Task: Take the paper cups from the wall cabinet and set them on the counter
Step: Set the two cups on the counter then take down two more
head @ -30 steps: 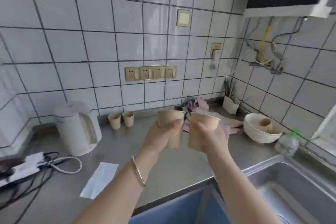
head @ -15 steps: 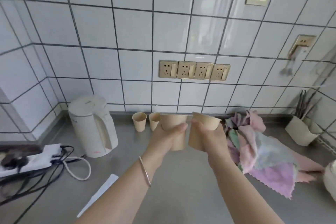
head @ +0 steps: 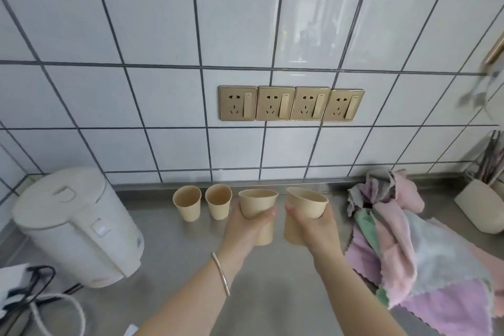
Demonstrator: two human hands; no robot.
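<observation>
Two tan paper cups stand upright side by side on the steel counter (head: 272, 292) near the tiled wall, one on the left (head: 187, 202) and one just right of it (head: 218, 200). My left hand (head: 245, 229) grips a third paper cup (head: 257, 206), held upright just right of those two. My right hand (head: 313, 229) grips a fourth paper cup (head: 302, 213), tilted slightly, beside the third. Whether the held cups touch the counter is unclear. The wall cabinet is out of view.
A white electric kettle (head: 73, 226) stands at the left with black and white cables (head: 41, 297) in front of it. A heap of pastel cloths (head: 425, 259) lies at the right. A cream utensil holder (head: 480, 207) sits in the far right corner. Four sockets (head: 290, 103) are on the wall.
Both hands have carried their cups forward and down toward the two standing cups by the wall. The view has swung left and closer to the counter.
</observation>
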